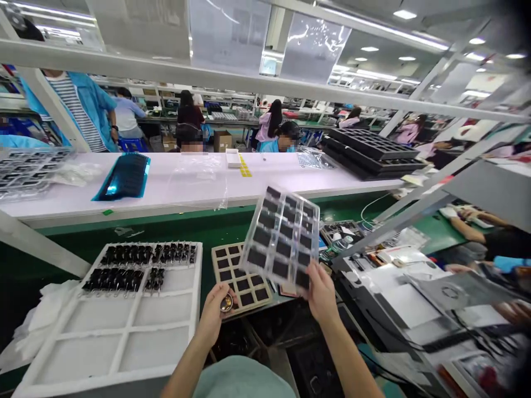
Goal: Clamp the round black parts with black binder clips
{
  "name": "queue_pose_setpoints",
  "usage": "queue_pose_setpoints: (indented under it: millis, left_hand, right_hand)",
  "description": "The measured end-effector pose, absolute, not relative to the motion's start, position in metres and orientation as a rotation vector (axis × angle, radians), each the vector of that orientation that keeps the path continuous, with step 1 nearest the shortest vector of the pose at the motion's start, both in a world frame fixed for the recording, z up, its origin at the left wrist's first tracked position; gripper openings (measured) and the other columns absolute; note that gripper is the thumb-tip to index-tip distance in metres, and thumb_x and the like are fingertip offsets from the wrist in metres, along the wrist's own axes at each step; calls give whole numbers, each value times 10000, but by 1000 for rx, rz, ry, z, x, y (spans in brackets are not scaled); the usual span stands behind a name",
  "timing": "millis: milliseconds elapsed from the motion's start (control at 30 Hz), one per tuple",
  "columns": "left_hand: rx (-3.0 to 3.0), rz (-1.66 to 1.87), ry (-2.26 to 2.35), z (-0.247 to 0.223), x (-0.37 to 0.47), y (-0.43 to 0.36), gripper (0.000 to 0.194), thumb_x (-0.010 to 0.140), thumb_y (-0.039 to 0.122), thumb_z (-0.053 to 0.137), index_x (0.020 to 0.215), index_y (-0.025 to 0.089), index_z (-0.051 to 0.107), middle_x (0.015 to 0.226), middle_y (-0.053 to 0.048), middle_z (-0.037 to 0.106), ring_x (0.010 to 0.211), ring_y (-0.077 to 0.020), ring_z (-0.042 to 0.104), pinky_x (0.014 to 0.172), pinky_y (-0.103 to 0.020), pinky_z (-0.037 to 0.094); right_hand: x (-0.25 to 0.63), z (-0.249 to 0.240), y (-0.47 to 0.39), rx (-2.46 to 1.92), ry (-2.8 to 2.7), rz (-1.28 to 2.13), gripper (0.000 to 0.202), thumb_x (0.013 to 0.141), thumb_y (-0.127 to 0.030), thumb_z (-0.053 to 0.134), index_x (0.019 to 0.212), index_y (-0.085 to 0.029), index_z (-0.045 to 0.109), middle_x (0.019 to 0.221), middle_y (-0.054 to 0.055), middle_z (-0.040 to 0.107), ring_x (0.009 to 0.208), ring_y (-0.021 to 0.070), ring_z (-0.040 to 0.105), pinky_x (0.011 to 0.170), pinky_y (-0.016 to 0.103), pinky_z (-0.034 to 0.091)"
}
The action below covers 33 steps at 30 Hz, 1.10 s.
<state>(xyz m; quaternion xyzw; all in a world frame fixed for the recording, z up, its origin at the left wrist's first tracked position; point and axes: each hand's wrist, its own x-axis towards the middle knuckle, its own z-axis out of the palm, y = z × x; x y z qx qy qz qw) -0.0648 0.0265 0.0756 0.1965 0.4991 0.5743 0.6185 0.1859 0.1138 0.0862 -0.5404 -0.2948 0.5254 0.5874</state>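
Observation:
My left hand [213, 316] is closed around a small round part [226, 303] with a metal rim and gold-coloured insides, perhaps a watch part. Beneath it lies a beige compartment tray [264, 303] with dark square pads. My right hand [322, 294] grips the lower right corner of a clear plastic tray [286, 235], which is tilted in the air over the bench. Dark squares show in its cells. To the left is a white divided tray [161, 331] with rows of black binder clips [126, 254] in its upper compartments.
A raised white shelf [265, 174] crosses in front, bearing a dark blue film sheet [124, 176], a small white box [233, 158] and stacked black trays [373, 149]. A metal post [390, 221] slants on the right. Co-workers sit beyond the shelf and at the right.

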Motion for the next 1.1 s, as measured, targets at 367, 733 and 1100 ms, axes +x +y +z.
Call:
queue_pose_setpoints:
  millis: [367, 733, 1100]
  left_hand:
    - [334, 1396, 1241, 26, -55, 20, 350, 693, 230, 770, 1030, 177, 688, 922, -74, 722, 918, -204, 704, 883, -363, 565]
    - [818, 1187, 1554, -25, -44, -6, 546, 821, 109, 531, 1357, 193, 585, 1351, -147, 639, 1293, -257, 570, 1158, -461, 374]
    - [869, 816, 2059, -42, -143, -22, 174, 799, 386, 623, 805, 220, 568, 615, 21, 584, 641, -190, 592, 673, -308, 443]
  right_hand:
    - [145, 127, 302, -1343, -830, 1279, 430, 984, -568, 430, 1024, -167, 579, 792, 59, 679, 621, 146, 666, 474, 210, 507]
    - [88, -35, 50, -1316, -1944, 1442, 276, 793, -406, 628, 898, -190, 764, 865, 85, 757, 628, 201, 657, 635, 340, 546]
    - [75, -83, 103, -1488, -2702, 764, 214, 914, -142, 527, 1004, -153, 720, 1006, 116, 715, 856, 212, 674, 762, 281, 490]
